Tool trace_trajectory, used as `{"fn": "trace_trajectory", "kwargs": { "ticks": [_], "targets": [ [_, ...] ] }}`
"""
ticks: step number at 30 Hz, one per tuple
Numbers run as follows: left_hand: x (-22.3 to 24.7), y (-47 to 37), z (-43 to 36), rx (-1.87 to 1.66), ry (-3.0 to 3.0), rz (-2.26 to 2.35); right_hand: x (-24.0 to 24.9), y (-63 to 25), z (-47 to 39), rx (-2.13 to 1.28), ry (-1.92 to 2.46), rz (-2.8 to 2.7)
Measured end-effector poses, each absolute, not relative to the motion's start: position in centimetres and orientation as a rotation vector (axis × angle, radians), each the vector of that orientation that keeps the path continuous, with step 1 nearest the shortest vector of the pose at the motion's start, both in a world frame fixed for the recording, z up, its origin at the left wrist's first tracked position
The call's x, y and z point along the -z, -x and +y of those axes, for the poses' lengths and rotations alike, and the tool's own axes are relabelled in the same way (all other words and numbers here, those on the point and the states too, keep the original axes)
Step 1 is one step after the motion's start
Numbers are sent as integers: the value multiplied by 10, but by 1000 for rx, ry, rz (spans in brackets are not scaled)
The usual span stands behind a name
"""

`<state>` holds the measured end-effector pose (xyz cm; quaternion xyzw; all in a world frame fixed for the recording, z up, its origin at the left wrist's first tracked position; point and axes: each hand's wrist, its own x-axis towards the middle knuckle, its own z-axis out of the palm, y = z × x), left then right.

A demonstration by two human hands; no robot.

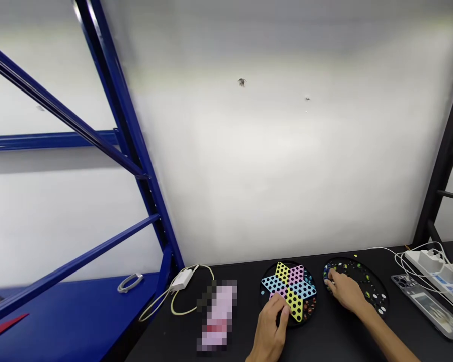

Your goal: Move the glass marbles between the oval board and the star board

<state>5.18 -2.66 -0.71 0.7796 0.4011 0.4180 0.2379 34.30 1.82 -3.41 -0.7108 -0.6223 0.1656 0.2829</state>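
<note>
A star-shaped Chinese checkers board with yellow, pink and blue points full of holes lies in a round black tray. Red-brown marbles and blue ones show beside the star's points. My left hand rests on the board's near edge with bent, closed fingers; whatever is under the fingertips is hidden. Farther right, my right hand reaches into a second round black tray. Its fingers pinch together at the tray's left side among marbles, hiding what they hold. Green, yellow and white marbles lie scattered there.
A phone-like device in a clear case and a white power strip with cables lie at right. Left of the board are a blurred pink item and a white adapter with its cord. A blue rack stands at left.
</note>
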Motion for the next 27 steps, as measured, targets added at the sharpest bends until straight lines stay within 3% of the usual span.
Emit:
{"fn": "trace_trajectory", "kwargs": {
  "ticks": [8,15,27],
  "targets": [
    [0,-53,-28,-1137,-2140,1114,23,-349,30,-587,1761,-1592],
    [4,-54,-28,-1114,-2155,1088,-4,-380,32,-893,1419,-1128],
    [4,-52,-26,-1128,-2140,1102,22,-354,65,-472,2056,-1766]
  ]
}}
